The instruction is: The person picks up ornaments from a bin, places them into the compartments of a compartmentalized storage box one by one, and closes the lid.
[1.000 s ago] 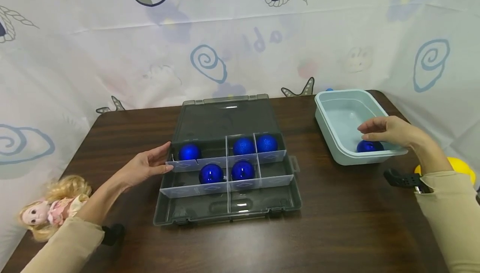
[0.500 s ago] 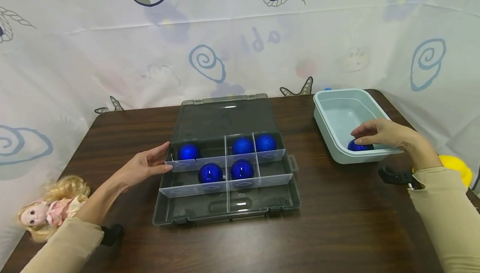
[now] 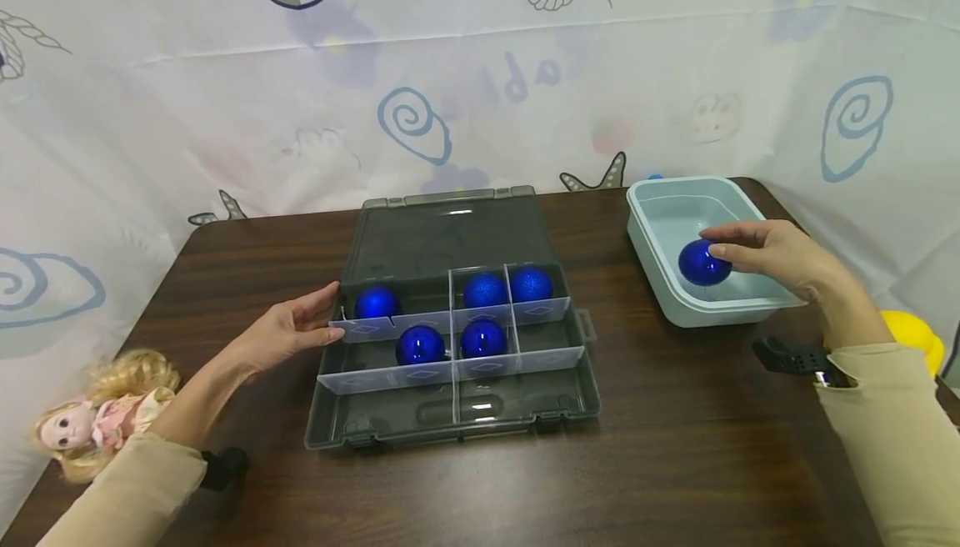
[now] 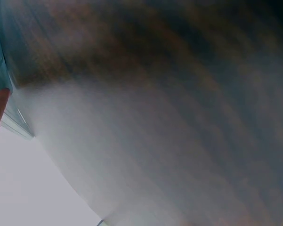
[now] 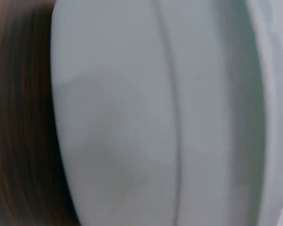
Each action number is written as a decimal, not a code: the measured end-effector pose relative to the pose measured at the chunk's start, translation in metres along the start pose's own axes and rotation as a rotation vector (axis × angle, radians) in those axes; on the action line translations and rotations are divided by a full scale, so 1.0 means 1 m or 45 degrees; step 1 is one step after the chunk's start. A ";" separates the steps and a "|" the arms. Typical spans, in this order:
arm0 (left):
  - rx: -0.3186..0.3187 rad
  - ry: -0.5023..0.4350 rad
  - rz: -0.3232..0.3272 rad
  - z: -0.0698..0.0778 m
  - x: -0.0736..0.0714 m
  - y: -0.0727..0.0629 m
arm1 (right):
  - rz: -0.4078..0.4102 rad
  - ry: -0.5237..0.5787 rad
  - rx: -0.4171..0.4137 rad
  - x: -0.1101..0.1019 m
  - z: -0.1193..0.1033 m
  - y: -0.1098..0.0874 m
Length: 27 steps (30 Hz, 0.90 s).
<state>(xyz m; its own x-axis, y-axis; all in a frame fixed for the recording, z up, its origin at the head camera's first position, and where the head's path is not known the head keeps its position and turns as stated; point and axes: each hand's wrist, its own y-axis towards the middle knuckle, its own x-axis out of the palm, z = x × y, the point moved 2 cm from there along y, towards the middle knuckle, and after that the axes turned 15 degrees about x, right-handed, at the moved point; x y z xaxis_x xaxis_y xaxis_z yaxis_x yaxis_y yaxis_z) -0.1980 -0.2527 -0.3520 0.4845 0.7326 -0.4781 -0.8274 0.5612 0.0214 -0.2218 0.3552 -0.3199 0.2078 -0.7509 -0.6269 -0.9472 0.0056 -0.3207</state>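
In the head view my right hand [image 3: 783,257] pinches a shiny dark blue bauble [image 3: 702,265] between thumb and fingers, raised within the light green plastic tub [image 3: 686,313] at the right. A smoky grey compartment case [image 3: 390,434] lies with its lid [image 3: 453,234] folded back, mid-table. Several blue baubles sit in its back and middle rows: glittery ones [image 3: 486,290] behind, glossy ones [image 3: 421,345] in front. My left hand [image 3: 281,338] touches the case's left side with extended fingers; a fingertip [image 4: 1,101] shows at its edge in the left wrist view.
A blonde doll [image 3: 97,430] lies on the dark wooden table [image 3: 660,439] beside the left forearm. Something yellow [image 3: 911,338] shows behind the right wrist. A patterned white cloth [image 3: 480,72] hangs along the back. The tub's pale wall [image 5: 117,117] fills most of the right wrist view.
My right hand has moved left onto the bauble in the tub, taken hold of it and lifted it off the bottom. The left hand and the case have stayed in place.
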 end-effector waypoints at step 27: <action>-0.004 -0.012 0.009 -0.002 0.000 0.000 | -0.359 0.468 -0.208 0.141 -0.101 -0.023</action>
<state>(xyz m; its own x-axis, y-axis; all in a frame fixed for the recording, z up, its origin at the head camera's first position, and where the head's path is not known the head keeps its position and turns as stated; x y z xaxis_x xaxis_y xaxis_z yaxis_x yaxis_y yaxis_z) -0.1985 -0.2531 -0.3538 0.4814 0.7403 -0.4693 -0.8318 0.5547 0.0218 -0.1954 0.1822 -0.3296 0.3893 -0.8920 -0.2299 -0.8985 -0.3127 -0.3080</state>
